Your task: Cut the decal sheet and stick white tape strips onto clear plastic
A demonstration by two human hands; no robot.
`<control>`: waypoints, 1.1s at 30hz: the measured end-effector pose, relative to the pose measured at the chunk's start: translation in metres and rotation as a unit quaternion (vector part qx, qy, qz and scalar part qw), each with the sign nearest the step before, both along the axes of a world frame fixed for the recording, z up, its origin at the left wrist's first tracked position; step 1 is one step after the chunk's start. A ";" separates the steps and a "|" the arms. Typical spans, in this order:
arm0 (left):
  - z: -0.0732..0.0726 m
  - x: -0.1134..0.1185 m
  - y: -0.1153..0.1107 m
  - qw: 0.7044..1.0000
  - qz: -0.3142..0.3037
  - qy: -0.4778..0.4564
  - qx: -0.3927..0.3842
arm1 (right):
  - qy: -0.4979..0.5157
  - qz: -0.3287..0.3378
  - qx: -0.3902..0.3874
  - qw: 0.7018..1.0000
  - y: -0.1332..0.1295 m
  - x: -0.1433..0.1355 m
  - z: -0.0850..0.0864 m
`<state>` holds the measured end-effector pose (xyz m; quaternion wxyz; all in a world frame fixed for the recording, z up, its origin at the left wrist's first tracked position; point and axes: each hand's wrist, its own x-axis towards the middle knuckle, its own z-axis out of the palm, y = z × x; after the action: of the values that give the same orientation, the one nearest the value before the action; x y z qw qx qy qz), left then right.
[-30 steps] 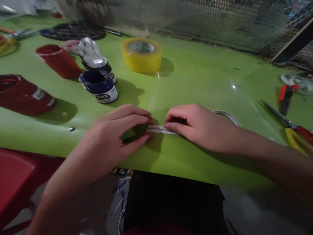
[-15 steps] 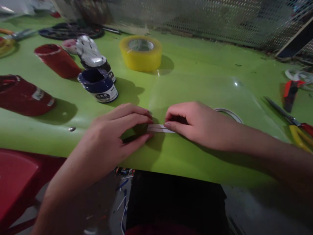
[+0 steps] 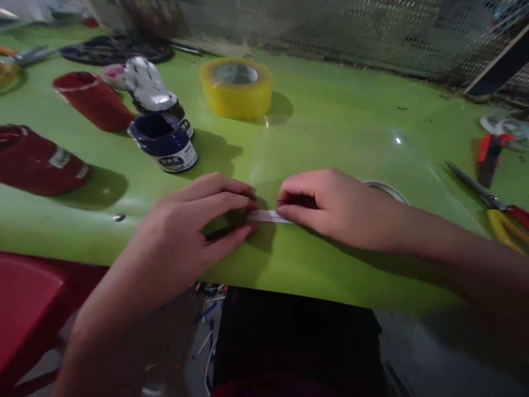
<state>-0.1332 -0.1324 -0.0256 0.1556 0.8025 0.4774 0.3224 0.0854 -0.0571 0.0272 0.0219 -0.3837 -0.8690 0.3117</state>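
A narrow white strip (image 3: pixel 266 215) lies between my hands, close to the table's near edge, with a thin dark line along it. My left hand (image 3: pixel 198 220) holds its left end, the thumb below and the fingertips above. From the other side, my right hand (image 3: pixel 326 207) pinches the strip between thumb and curled forefinger; its right end is hidden under that hand. Behind the right wrist shows part of a thin white ring (image 3: pixel 388 191), perhaps a tape roll. A clear sheet (image 3: pixel 347 146) lies flat beyond the hands.
On the green table (image 3: pixel 330 281) stand a yellow tape roll (image 3: pixel 236 96), a blue paint jar (image 3: pixel 165 143), a silver-smeared jar (image 3: pixel 151 91) and red pots (image 3: pixel 41 160). Scissors (image 3: pixel 475 184) and a red-and-black cutter (image 3: pixel 491 154) lie at right. A red stool (image 3: pixel 28 303) stands lower left.
The view has shifted slightly. Both hands keep nearly the same pose on the strip; the dark line along it looks fainter and nearer its upper edge.
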 end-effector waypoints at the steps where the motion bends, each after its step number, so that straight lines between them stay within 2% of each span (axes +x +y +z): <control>1: 0.000 0.000 0.000 1.000 0.000 0.000 -0.001 | 0.001 0.000 -0.001 1.000 0.000 0.000 0.000; 10: 0.003 0.000 -0.002 1.000 0.002 0.006 0.000 | -0.006 -0.002 0.010 1.000 0.001 0.000 -0.003; 18: 0.004 -0.001 -0.002 1.000 -0.024 -0.015 0.005 | -0.005 0.000 0.009 1.000 0.001 -0.001 -0.002; 25: 0.007 0.004 0.005 0.999 0.012 0.042 -0.025 | -0.010 0.000 0.012 1.000 0.001 -0.001 -0.001; 29: 0.010 0.008 0.005 0.996 0.004 0.089 -0.014 | -0.014 0.006 0.019 1.000 0.000 0.000 0.000; 33: 0.011 0.009 0.003 0.996 -0.003 0.084 -0.024 | -0.017 0.009 0.019 1.000 -0.001 0.001 0.000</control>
<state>-0.1241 -0.1292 -0.0149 0.1357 0.8242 0.4937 0.2419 0.0863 -0.0586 0.0277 0.0120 -0.3809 -0.8781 0.2892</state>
